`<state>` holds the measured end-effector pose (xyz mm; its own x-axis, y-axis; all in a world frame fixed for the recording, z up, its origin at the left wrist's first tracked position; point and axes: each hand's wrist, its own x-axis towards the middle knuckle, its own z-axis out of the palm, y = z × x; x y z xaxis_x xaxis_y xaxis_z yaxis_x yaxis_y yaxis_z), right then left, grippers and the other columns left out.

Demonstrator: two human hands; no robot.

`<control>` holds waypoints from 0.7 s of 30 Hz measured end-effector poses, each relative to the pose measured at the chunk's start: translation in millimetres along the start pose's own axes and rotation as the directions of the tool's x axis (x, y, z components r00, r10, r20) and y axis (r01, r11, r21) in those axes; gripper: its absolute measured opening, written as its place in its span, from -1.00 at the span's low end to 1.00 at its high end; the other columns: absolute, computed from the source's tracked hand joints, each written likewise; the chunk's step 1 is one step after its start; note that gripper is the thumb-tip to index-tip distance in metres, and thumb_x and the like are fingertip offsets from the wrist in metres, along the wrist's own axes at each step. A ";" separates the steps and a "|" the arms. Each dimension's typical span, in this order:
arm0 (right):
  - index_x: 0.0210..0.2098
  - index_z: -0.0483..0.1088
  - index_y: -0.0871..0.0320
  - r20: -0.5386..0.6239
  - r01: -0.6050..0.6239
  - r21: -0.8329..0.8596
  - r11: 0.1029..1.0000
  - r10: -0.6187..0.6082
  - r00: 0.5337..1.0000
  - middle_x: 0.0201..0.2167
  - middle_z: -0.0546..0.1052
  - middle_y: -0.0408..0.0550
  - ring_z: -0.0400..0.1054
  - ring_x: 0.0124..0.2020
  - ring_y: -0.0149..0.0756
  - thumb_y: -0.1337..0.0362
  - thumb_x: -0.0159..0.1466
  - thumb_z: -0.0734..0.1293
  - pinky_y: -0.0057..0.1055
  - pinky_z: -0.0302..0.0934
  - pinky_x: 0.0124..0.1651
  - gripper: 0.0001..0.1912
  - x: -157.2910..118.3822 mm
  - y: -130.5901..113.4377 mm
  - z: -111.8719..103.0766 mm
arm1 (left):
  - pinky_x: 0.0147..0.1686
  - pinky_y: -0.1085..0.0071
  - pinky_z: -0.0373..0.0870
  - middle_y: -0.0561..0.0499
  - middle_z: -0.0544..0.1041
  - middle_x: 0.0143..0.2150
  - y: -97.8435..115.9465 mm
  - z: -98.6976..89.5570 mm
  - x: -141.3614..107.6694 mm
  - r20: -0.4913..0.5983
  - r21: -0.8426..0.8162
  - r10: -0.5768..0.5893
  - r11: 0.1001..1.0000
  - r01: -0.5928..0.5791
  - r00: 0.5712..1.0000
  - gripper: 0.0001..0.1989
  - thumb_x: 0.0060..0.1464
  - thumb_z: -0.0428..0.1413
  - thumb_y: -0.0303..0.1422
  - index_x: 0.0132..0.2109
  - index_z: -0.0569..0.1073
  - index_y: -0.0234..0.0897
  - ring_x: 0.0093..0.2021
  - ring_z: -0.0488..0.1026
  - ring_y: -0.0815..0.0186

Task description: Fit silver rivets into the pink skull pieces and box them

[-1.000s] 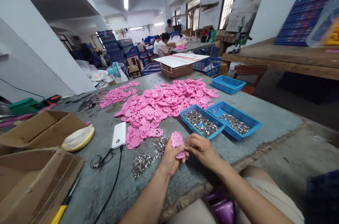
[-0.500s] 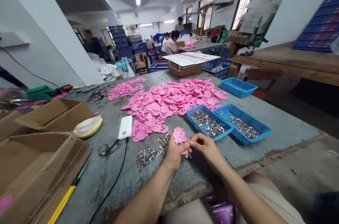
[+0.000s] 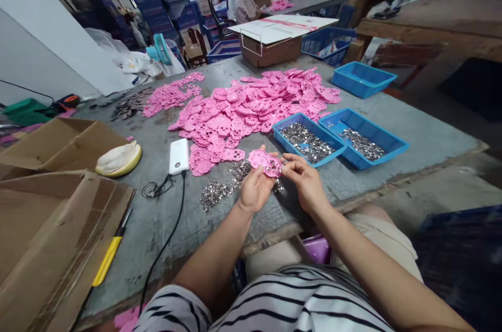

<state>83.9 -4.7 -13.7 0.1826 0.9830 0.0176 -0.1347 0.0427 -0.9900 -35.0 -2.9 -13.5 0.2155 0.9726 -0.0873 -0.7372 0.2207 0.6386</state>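
Plate of oval, holed pink plastic (image 3: 260, 158) is pinched in L hand (image 3: 254, 190) approx. ctr of frame, long axis dipping rightward to R hand (image 3: 307, 183), fingers curled by its end, pinch there unclear.

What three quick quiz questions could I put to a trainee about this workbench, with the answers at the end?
1. Which of the person's hands grips the pink piece with the thumb over it?
2. True or false: a black cable is plugged into the white power bank.
3. Where does the loose heap of metal bits just right of that cable lie?
A) In the cardboard box
B) On the table
C) On the person's lap

Key: 1. The left hand. 2. True. 3. B.
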 end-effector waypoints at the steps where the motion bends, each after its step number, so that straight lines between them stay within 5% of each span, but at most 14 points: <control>1: -0.66 0.40 0.12 -0.013 0.006 0.014 1.000 -0.006 1.000 -0.17 0.42 0.03 0.22 0.07 -0.05 0.08 -0.10 0.47 -0.11 0.07 0.14 -0.73 -0.6 1.5 2.4 | 0.07 0.25 0.33 -0.07 0.50 -0.01 -0.4 0.8 -0.5 0.010 -0.009 0.008 1.000 -0.008 1.000 -0.47 0.15 -0.04 -0.44 0.27 0.19 -0.18 -0.04 0.48 0.26; 21: -0.61 0.36 0.12 0.016 0.183 -0.112 0.977 -0.182 0.983 -0.18 0.43 0.02 0.31 -0.01 -0.13 0.16 0.06 0.41 -0.12 0.14 0.09 -0.76 8.3 16.6 8.0 | 0.18 0.20 0.26 -0.08 0.42 0.14 -6.2 3.9 0.9 -0.005 -0.036 0.020 0.999 -0.020 1.000 -0.39 0.16 -0.10 -0.51 0.34 0.04 -0.17 0.12 0.40 0.23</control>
<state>75.4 5.6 -28.9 0.1881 0.9615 0.2002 0.0110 0.2018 -0.9794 -27.7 -3.6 -14.5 0.1978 0.9771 -0.0785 -0.7636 0.2038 0.6127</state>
